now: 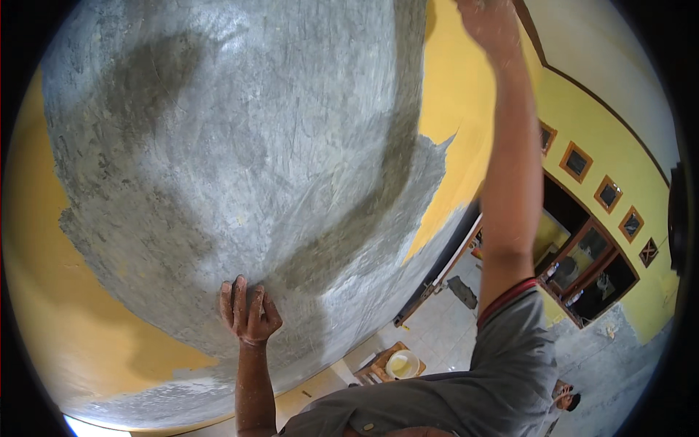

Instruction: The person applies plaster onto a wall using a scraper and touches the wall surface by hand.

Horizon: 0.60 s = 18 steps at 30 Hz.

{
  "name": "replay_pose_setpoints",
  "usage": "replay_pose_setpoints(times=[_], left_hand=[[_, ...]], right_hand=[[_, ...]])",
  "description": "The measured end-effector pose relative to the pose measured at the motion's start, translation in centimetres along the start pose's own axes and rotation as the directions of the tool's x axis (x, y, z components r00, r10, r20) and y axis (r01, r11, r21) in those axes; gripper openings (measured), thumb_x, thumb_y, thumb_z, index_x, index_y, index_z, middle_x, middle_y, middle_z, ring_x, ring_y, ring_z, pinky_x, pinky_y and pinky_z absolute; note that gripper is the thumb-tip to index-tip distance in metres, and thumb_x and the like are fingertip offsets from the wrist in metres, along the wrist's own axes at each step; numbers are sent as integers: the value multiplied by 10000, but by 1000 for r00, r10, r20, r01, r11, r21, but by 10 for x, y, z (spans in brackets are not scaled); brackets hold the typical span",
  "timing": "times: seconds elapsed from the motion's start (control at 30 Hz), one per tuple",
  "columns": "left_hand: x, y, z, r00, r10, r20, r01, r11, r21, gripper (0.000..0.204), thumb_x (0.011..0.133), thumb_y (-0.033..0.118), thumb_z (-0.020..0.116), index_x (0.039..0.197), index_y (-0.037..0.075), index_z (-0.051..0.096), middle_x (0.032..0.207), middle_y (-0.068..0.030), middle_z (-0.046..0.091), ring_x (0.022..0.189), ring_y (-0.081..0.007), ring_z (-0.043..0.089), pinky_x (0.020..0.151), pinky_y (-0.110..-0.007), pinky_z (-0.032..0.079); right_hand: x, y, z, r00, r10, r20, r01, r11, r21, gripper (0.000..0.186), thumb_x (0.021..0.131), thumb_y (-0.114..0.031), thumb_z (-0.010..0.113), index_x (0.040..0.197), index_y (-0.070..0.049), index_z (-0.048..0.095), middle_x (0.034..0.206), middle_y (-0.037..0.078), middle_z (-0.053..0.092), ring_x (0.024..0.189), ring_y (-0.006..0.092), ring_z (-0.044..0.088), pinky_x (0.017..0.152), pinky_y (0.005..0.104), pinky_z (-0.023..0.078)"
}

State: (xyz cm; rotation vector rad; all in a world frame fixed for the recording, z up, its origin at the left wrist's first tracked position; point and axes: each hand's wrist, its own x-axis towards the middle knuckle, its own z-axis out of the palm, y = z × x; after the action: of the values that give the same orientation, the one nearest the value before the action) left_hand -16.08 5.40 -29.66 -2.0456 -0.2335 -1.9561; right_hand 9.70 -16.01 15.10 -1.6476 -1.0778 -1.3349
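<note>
A broad patch of grey plaster covers most of the wall before me, with ragged edges against yellow paint. My left hand rests its fingertips on the lower part of the grey patch. Its fingers are bent a little and apart, holding nothing, and they look dusty. High at the upper right, my right arm is stretched up along the yellow strip, slightly blurred. My right hand is cut off by the top of the picture, so its fingers and anything in them are hidden.
Below the wall, a white tub with pale contents stands on a small wooden stool. A wood-framed opening and several small framed vents line the yellow-green wall at right. Another person is at the lower right.
</note>
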Motion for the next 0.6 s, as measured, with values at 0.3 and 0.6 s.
replay_pose_setpoints(times=[0.3, 0.6], left_hand=[[4, 0, 1, 997, 73, -36, -75, 996, -49, 126, 882, 150, 629, 925, 62, 709, 1200, -204, 675, 1293, -437, 498, 1052, -546, 412], [4, 1, -9, 995, 90, 48, -91, 996, 26, 139, 905, 200, 608, 917, 81, 676, 1206, -204, 669, 1311, -463, 467, 1063, -578, 392]], right_hand=[[-490, -23, 103, 817, 496, 293, -569, 776, 272, 427, 867, -147, 657, 1260, 7, 591, 1027, 262, 672, 857, 430, 666, 735, 449, 546], [-654, -16, -9, 180, 649, 739, -789, 544, -286, 538, 883, -89, 614, 1408, -154, 517, 1283, 190, 624, 1107, 378, 639, 947, 408, 527]])
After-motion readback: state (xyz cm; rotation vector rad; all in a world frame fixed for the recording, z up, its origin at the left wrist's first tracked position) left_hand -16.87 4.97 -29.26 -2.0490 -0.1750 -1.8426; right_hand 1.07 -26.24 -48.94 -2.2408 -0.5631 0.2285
